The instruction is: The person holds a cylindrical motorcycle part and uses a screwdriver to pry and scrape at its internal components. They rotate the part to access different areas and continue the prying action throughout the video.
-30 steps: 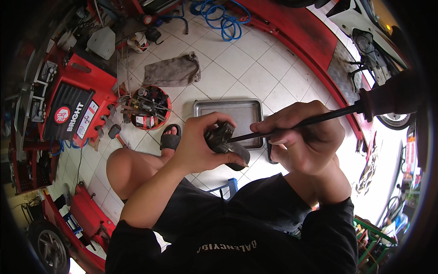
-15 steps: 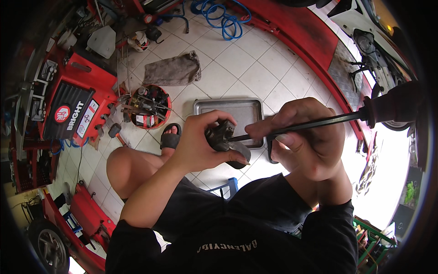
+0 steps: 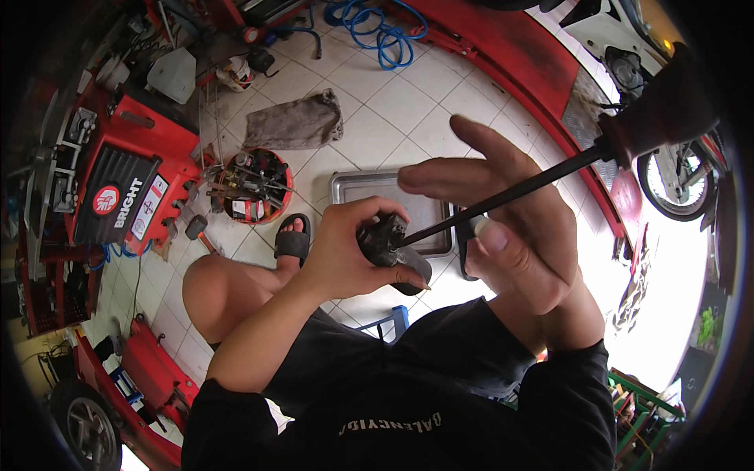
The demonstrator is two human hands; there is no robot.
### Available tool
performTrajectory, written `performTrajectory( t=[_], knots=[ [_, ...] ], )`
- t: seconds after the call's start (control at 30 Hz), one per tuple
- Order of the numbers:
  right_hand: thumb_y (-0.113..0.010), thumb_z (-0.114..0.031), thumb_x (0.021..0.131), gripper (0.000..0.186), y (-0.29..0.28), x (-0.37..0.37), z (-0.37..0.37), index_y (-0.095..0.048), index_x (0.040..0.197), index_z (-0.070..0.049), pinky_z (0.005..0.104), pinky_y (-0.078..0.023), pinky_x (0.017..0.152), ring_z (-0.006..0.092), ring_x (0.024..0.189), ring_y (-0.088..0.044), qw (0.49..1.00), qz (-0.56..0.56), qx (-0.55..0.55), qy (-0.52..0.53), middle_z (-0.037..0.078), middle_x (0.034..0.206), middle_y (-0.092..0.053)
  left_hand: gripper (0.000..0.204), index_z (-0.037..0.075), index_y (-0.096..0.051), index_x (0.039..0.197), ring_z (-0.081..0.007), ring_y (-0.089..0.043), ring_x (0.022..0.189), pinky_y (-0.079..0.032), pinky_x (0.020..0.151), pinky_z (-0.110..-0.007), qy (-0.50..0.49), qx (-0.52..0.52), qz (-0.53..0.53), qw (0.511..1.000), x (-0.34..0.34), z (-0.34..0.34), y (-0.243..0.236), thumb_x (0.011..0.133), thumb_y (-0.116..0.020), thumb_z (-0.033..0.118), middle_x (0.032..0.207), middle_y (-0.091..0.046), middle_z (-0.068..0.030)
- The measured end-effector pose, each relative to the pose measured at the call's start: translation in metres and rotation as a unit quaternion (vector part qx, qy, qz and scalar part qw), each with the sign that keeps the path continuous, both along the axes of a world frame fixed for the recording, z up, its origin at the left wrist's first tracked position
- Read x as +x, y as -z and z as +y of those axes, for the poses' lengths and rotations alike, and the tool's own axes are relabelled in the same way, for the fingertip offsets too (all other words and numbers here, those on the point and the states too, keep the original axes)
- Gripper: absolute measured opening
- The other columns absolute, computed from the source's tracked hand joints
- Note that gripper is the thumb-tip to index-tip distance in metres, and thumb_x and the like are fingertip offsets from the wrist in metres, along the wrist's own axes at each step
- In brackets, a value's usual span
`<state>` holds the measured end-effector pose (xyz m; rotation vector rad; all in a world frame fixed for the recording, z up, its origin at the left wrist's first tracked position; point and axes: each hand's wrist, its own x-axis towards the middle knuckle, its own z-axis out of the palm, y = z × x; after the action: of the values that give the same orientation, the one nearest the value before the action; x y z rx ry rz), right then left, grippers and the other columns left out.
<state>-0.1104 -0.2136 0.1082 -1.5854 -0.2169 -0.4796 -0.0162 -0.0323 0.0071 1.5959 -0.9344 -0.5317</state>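
My left hand [image 3: 334,255] is closed round a dark, greasy metal part [image 3: 382,237], with its thumb along the lower side. A long screwdriver [image 3: 542,179] with a black shaft has its tip at the part; its dark, thick handle [image 3: 660,114] points to the upper right, close to the camera. My right hand [image 3: 526,228] is open beside the shaft, fingers stretched out and thumb near the shaft's underside. Whether the thumb touches the shaft I cannot tell. Below the hands, a grey metal tray [image 3: 336,188] lies on the floor, partly covered from view by them.
A red tub of tools [image 3: 289,200] and a hammer [image 3: 198,228] are at the left, near a red machine [image 3: 169,169]. A grey rag [image 3: 290,122] lies ahead. Blue hose [image 3: 385,35] is coiled beyond it, by a red lift platform [image 3: 510,63]. A motorcycle wheel [image 3: 679,184] stands right.
My right hand's fingers have opened and lifted away from the shaft. The screwdriver's handle end has swung upward, farther from me. My left hand still grips the metal part.
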Motion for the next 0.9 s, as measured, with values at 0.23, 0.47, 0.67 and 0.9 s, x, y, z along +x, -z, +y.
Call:
performTrajectory(
  t=[0.23,0.47,0.67,0.9],
  knots=[
    [-0.071,-0.001,0.089,0.013,0.018,-0.005,-0.020,-0.064,0.094,0.008,0.0302,-0.059,0.067,0.0259,0.075,-0.076,0.993,-0.030,-0.115,-0.004,0.018,0.083,-0.073,0.068,0.008,-0.066,0.102,-0.0104,-0.060,0.072,-0.050,0.068,-0.027,0.004,0.019,0.011,1.000,0.000,0.004,-0.005,0.052,-0.102,0.036,0.081,-0.065,-0.0017],
    [-0.056,-0.024,0.099,0.050,-0.001,0.000,0.000,-0.046,0.128,0.015,0.0393,-0.055,0.092,0.0318,0.099,-0.072,0.998,0.030,-0.048,-0.018,0.025,0.101,-0.072,0.067,0.008,-0.066,0.103,-0.0100,-0.059,0.073,-0.049,0.069,-0.026,-0.015,-0.026,0.015,0.999,-0.001,0.004,0.001,0.053,-0.102,0.034,0.082,-0.065,-0.0008],
    [-0.059,-0.005,0.097,0.020,0.018,-0.004,-0.027,-0.057,0.107,0.012,0.0374,-0.060,0.079,0.0300,0.088,-0.075,0.985,0.046,-0.164,-0.026,0.025,0.096,-0.073,0.071,0.005,-0.065,0.108,-0.0091,-0.063,0.078,-0.051,0.072,-0.026,0.016,0.024,0.013,1.000,0.003,0.007,-0.006,0.053,-0.102,0.032,0.086,-0.068,-0.0009],
    [-0.061,-0.007,0.095,0.020,0.011,0.002,-0.017,-0.060,0.102,0.011,0.0399,-0.059,0.084,0.0308,0.098,-0.073,0.987,-0.011,-0.160,0.019,0.021,0.094,-0.073,0.070,0.005,-0.065,0.109,-0.0079,-0.064,0.079,-0.051,0.073,-0.025,0.017,0.037,0.010,0.999,0.001,0.010,-0.004,0.054,-0.101,0.029,0.087,-0.069,-0.0005]
  ],
)
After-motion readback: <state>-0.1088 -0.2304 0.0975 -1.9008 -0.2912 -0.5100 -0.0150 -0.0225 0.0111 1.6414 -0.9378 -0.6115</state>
